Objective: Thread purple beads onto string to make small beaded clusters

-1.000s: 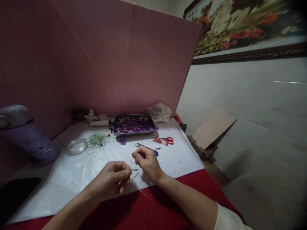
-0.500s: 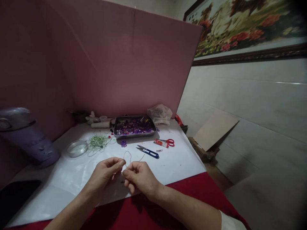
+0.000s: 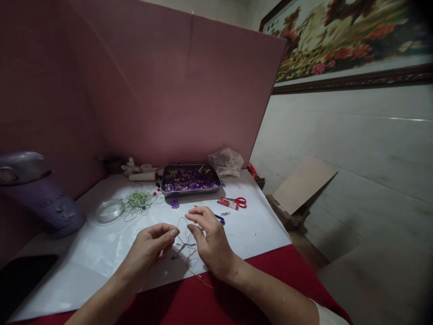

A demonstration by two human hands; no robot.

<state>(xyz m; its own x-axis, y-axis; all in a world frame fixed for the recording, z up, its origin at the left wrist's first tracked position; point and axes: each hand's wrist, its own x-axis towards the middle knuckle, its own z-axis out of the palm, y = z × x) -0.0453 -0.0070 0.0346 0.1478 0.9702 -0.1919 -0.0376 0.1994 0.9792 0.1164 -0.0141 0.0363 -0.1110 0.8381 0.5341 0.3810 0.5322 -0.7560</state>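
Pinching a thin reddish-brown cord (image 3: 187, 264) between thumb and forefinger, the left hand (image 3: 154, 246) is closed at its tips just in front of the person, above a smooth white sheet (image 3: 94, 253). Facing it, the right hand (image 3: 213, 243) is partly open, thumb and forefinger apart beside the cord; whether a strand touches that thumb cannot be told. Between the 2 hands the cord rises in 1 slack loop, and its loose tail trails past the sheet's front edge over the red cloth (image 3: 169, 302). The work on the cord looks only partway along: the loop is shaped, but it stands wide and nothing appears drawn tight. Any knot is too fine to make out, and no bead can be seen on the visible stretch. Farther back, many small purple beads (image 3: 189, 179) lie loose in a dark metal tray (image 3: 192, 191), while 1 purple flower-shaped bead piece (image 3: 174, 203) sits on the sheet before it, seemingly finished. The blue-handled thread snips (image 3: 219, 220) lie partly hidden behind the right hand, held by neither hand.
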